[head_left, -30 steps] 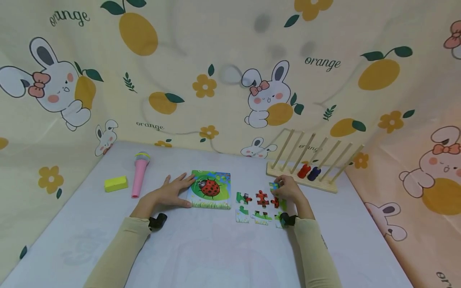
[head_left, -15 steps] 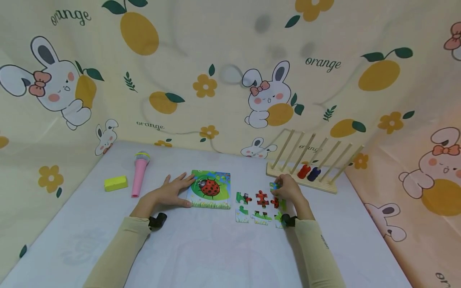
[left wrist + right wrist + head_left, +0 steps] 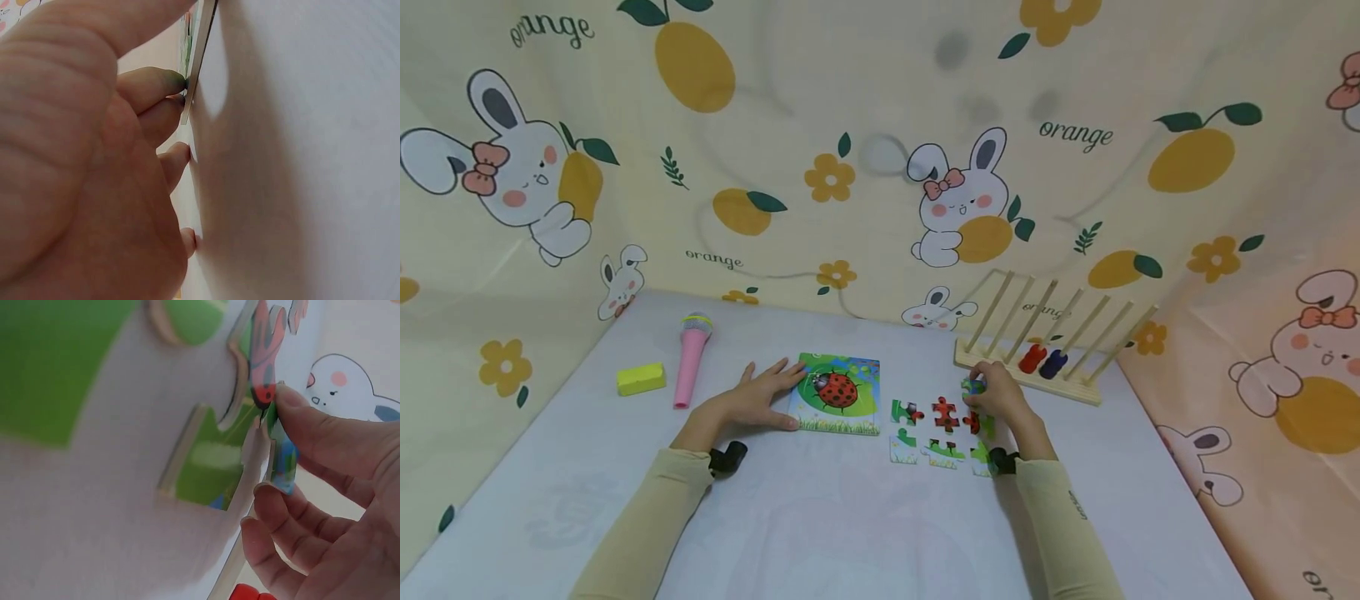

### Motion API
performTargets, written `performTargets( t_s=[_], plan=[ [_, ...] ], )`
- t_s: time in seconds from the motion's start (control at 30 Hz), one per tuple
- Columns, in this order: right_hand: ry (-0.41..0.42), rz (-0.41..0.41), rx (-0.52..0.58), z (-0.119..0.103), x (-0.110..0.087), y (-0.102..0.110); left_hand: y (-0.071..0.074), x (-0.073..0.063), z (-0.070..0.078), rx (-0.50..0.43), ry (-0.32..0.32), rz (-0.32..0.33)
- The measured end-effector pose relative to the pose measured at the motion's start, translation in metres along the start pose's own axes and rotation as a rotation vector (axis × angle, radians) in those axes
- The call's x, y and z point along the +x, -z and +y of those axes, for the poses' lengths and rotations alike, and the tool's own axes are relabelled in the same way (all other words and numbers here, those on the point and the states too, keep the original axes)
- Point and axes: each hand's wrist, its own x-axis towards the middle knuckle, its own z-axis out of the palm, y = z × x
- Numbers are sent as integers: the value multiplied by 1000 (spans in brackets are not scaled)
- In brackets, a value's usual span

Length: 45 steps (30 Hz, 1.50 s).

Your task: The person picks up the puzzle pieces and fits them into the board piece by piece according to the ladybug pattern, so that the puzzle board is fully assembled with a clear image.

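Note:
A ladybug picture board (image 3: 841, 400) lies flat on the table in the head view. My left hand (image 3: 747, 405) is spread at its left side, with thumb and fingertips touching the edge; the left wrist view shows the board's thin side (image 3: 201, 53) against the fingers. To the right of the board, loose jigsaw pieces lie in rough rows, among them a red-and-black piece (image 3: 946, 414). My right hand (image 3: 1006, 398) pinches a blue-and-green jigsaw piece (image 3: 284, 459) between thumb and fingers, tilted at the table surface. Beside it lies a green piece (image 3: 209, 462). The right hand partly covers nearby pieces in the head view.
Behind the right hand stands a wooden peg rack (image 3: 1078, 387) with a red bead piece (image 3: 1033, 358) and a dark blue one (image 3: 1055, 363). At the left lie a pink toy microphone (image 3: 691, 362) and a yellow block (image 3: 641, 379). A patterned cloth wall (image 3: 865, 225) closes the back.
The jigsaw piece in my right hand looks slightly more tilted up, and that hand has barely shifted. My left hand stays at the board. The head view has moved a little.

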Motion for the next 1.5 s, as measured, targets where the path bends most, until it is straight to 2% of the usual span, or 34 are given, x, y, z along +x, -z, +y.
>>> performTargets(
  t_s=[0.33,0.57,0.83,1.0,1.2,1.5],
  plan=[
    [51,-6,5,0,-1,2,1,0,0,-7,6,1],
    [83,-13,78,0,0,5,1,0,-1,0,1,1],
    [183,4,143,-7,5,9,1,0,-1,-8,-4,2],
    [253,0,229,-27,14,6,1,-1,-1,-7,1,2],
    [290,-91,316,-64,25,-7,0,-2,0,-10,-1,-1],
    [338,-147,286,-110,44,-34,1,-1,1,-9,2,-3]
  ],
)
